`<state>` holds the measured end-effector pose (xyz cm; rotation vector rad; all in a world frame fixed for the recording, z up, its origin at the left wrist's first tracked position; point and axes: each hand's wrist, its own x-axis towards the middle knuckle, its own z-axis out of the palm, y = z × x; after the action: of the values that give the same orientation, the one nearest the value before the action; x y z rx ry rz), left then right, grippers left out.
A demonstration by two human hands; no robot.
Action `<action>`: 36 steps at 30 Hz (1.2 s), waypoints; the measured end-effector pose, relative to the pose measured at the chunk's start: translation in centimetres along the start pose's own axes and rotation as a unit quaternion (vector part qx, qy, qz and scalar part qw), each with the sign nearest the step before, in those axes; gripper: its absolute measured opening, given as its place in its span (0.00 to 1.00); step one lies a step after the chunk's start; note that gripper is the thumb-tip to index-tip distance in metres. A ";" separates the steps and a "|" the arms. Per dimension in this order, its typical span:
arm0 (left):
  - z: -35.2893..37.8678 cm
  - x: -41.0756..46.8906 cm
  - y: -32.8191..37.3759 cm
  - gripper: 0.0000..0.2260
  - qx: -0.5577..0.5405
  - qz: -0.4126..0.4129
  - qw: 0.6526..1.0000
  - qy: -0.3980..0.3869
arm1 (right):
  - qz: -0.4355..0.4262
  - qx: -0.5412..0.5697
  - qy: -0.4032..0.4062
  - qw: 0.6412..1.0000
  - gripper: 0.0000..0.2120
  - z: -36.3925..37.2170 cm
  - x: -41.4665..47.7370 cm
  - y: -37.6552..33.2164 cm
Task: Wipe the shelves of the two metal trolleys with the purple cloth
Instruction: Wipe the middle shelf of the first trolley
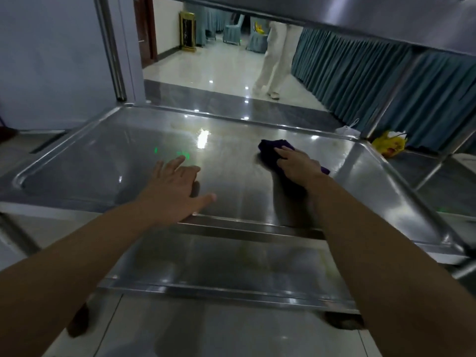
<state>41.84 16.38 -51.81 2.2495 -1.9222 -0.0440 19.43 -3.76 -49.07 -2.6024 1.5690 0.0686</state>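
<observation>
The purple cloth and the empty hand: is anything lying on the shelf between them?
No. In the head view the shelf between the left hand and the purple cloth is bare steel, showing only light glare.

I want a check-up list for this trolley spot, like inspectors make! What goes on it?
Surface: steel middle shelf, shiny, yellowish smear near its far rim.
Job's things: purple cloth on that shelf, right side; lower shelf beneath.
Clutter: nothing seen on the shelves.
Hands: left hand flat on the shelf, fingers spread; right hand presses the cloth.
Cables: nothing seen.
Surroundings: tiled floor, teal drapes, yellow bag on the floor, person in white trousers beyond.
</observation>
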 end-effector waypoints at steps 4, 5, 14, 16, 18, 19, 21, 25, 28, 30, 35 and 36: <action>-0.1 -0.1 0.2 0.41 -0.020 -0.011 1.000 0.001 | 0.073 0.027 0.023 0.997 0.20 -0.9 -1.6 5.2; -0.2 -0.1 0.3 0.40 -0.023 -0.011 1.000 0.002 | 0.084 -0.006 0.017 0.996 0.19 -1.0 -2.0 6.4; -1.0 -1.1 1.5 0.31 -0.061 -0.030 0.996 0.050 | 0.187 0.021 0.025 0.982 0.27 -0.3 -3.8 10.2; -1.0 -1.2 1.5 0.31 -0.069 -0.026 0.996 0.057 | 0.194 0.023 0.010 0.981 0.26 -0.3 -4.6 8.1; -0.8 -1.0 1.1 0.34 -0.070 -0.020 0.996 0.050 | 0.187 0.031 0.007 0.982 0.25 -0.1 -5.2 5.6; -0.6 -0.9 0.8 0.35 -0.063 -0.019 0.997 0.046 | 0.171 0.037 0.009 0.984 0.25 0.1 -5.3 4.4; -0.3 -0.7 0.5 0.35 -0.055 -0.017 0.997 0.043 | 0.132 0.059 0.006 0.989 0.25 0.4 -5.7 1.8; -0.1 -0.7 0.4 0.30 -0.078 -0.026 0.993 0.079 | 0.063 0.061 -0.006 0.996 0.24 0.8 -6.0 -4.1; -0.3 -0.8 0.4 0.29 -0.114 -0.051 0.985 0.121 | -0.002 0.055 -0.007 0.998 0.24 1.1 -6.1 -8.5; -0.5 -0.9 0.3 0.27 -0.131 -0.067 0.979 0.141 | -0.040 0.054 -0.018 0.998 0.24 1.6 -6.0 -11.2; -0.4 -0.9 -0.2 0.23 -0.138 -0.088 0.971 0.174 | -0.137 0.029 0.002 0.990 0.24 3.1 -7.5 -14.1; -0.4 -0.8 -0.3 0.23 -0.139 -0.090 0.971 0.175 | -0.142 0.028 0.010 0.989 0.24 3.0 -8.0 -13.7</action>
<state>42.02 17.27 -51.54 2.0717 -1.4342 0.0526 27.86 9.96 -50.48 -2.7578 1.1701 -0.0236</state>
